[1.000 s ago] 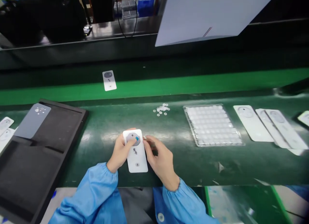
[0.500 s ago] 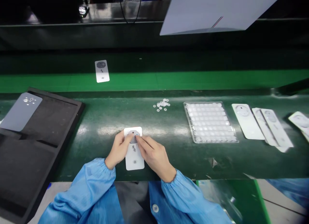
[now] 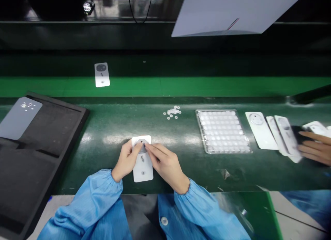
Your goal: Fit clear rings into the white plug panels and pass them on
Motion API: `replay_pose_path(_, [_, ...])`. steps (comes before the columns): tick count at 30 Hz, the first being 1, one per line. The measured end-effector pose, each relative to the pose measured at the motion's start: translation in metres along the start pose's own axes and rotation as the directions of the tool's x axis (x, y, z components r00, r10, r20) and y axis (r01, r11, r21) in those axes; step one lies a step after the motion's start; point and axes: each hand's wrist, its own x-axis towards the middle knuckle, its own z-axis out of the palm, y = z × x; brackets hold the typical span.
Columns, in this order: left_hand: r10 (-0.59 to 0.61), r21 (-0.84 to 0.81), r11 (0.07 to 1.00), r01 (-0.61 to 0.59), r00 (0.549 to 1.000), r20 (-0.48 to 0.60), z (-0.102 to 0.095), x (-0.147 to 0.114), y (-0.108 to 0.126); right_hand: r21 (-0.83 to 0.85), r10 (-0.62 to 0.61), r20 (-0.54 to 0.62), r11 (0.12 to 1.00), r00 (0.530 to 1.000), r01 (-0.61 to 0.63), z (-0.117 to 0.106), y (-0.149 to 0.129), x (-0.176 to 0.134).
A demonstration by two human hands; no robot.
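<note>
A white phone back panel (image 3: 143,166) lies before me, with a round grey camera ring near its top and small dark markings lower down. My left hand (image 3: 126,161) grips its left edge, thumb pressed on the ring. At the ring's right side, my right hand (image 3: 167,164) is closed in a pinch; whatever sits between the fingertips is too small to make out. Beyond the hands, a loose heap of small clear discs (image 3: 173,111) rests on the green bench. To their right stands a clear plastic tray (image 3: 206,147) with rows of white round pieces.
Several white panels (image 3: 261,133) lie at the right, where another person's hand (image 3: 317,147) reaches in. A black tray (image 3: 64,143) at the left carries a grey-blue phone panel (image 3: 19,117). Another white panel (image 3: 102,76) sits on the green strip (image 3: 181,86) at the back.
Another person's hand has come in at the right over the white panels. The panel on the back strip appears slightly further left. My hands keep nearly the same hold.
</note>
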Motion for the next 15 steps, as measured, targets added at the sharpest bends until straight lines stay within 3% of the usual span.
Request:
replay_pose_path(3, [-0.003,-0.002,1.000,0.003,1.000,0.012,0.0009,-0.0003,0.0004,0.041,0.073,-0.065,0.997,0.995,-0.070,0.0003,0.0006,0.0025])
replay_pose_path(10, [0.007,0.006,1.000,-0.008,1.000,0.028,0.0015,-0.0014,0.0031,-0.058,0.043,0.018,0.997,0.999,-0.042,-0.0008,0.0005,0.0051])
replay_pose_path(13, [-0.002,0.000,1.000,0.002,1.000,0.028,0.0015,-0.0015,0.0046,-0.032,0.123,0.062,0.992,0.990,-0.121,-0.0012,-0.0007,0.0070])
replay_pose_path(15, [-0.005,-0.014,1.000,0.005,1.000,0.020,0.0011,-0.0011,0.0041,0.098,0.211,0.067,0.971,0.975,-0.217,-0.0002,-0.0021,0.0086])
